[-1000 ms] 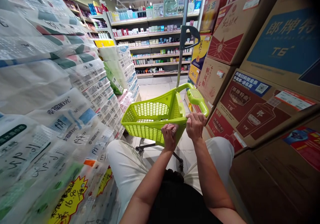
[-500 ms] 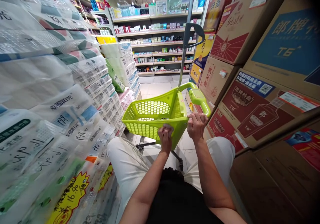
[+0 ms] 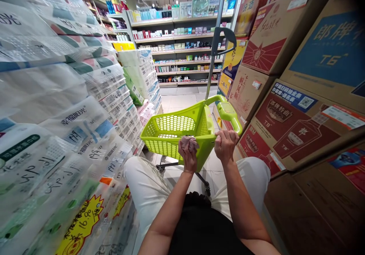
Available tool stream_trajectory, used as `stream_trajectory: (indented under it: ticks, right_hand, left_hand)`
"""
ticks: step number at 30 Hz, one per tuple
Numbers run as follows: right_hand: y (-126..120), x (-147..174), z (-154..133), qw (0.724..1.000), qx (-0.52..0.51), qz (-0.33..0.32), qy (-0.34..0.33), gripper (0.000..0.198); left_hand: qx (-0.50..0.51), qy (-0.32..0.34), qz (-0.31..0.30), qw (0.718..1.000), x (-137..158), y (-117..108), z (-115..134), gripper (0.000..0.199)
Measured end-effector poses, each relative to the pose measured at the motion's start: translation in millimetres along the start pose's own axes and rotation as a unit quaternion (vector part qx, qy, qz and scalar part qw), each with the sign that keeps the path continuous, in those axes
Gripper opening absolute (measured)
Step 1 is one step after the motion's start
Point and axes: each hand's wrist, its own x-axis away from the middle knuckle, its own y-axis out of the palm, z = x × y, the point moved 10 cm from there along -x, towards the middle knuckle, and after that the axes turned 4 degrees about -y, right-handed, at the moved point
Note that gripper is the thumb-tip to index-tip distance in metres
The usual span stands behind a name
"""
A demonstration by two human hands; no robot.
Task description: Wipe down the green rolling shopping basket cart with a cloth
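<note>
A lime-green plastic shopping cart (image 3: 168,148) stands turned sideways just ahead of my knees, its mesh basket on the left and its handle on the right. My left hand (image 3: 188,157) is closed around a crumpled greyish-pink cloth (image 3: 189,143) at the basket's near top edge. With fingers curled, my right hand (image 3: 226,144) grips the cart frame at the near corner, just below the green handle (image 3: 232,116). A grey pole (image 3: 212,65) with a dark loop grip rises from behind the cart. Dark caster legs (image 3: 203,181) show underneath.
Wrapped tissue packs (image 3: 85,118) are stacked high on the left, with a yellow price sign (image 3: 82,224). Printed cartons (image 3: 291,122) form a wall close on the right. Shelves of small boxed goods (image 3: 176,38) cross the far end of the tiled floor (image 3: 182,95).
My left hand has moved the cloth slightly upward, from the basket's side to its top edge. My right hand keeps its hold on the cart. The view has shifted slightly.
</note>
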Motion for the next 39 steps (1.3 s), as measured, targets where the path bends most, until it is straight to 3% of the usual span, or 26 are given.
stream_trajectory:
  ticks: [4, 10, 15, 19, 25, 28, 32, 34, 36, 39]
  right_hand:
    - [0.0, -0.3, 0.7, 1.000, -0.009, -0.001, 0.005, 0.020]
    - [1.1, -0.1, 2.0, 1.000, -0.015, -0.010, 0.016, 0.020]
    - [0.8, 0.9, 1.7, 1.000, -0.014, -0.014, 0.012, 0.021]
    - [1.0, 1.7, 1.1, 1.000, -0.010, -0.013, 0.005, 0.021]
    - [0.2, 2.2, 1.8, 1.000, -0.003, -0.016, -0.003, 0.019]
    - [-2.3, 4.0, -11.1, 0.999, -0.011, -0.030, -0.011, 0.017]
    - [14.8, 13.3, -56.8, 0.979, -0.120, -0.149, -0.069, 0.047]
    - [24.7, 19.3, -67.4, 0.963, -0.183, -0.193, -0.048, 0.055]
    - [35.0, 24.9, -69.5, 0.947, -0.226, -0.228, -0.020, 0.042]
    - [39.5, 26.5, -63.6, 0.949, -0.222, -0.226, -0.006, 0.019]
  left_hand:
    - [-0.016, 0.020, 0.012, 1.000, 2.8, 0.1, -10.4, 0.044]
    - [0.002, 0.016, -0.020, 1.000, 3.0, -9.0, -26.2, 0.032]
    - [-0.007, -0.066, -0.031, 0.997, 32.6, -18.0, -63.4, 0.033]
    - [0.017, -0.125, -0.035, 0.991, 28.6, -29.4, -80.2, 0.015]
    - [0.093, -0.107, -0.137, 0.980, 0.3, -39.7, -49.7, 0.007]
    - [0.122, -0.095, -0.183, 0.971, -9.6, -41.2, -23.8, 0.016]
    - [0.163, -0.067, -0.200, 0.964, -21.8, -44.2, 9.5, 0.027]
    - [0.183, -0.066, -0.190, 0.962, -25.1, -46.4, 18.0, 0.023]
    - [0.206, -0.094, -0.165, 0.960, -25.6, -49.2, 15.7, 0.006]
    - [0.280, -0.205, -0.179, 0.921, -14.9, -39.3, -0.7, 0.042]
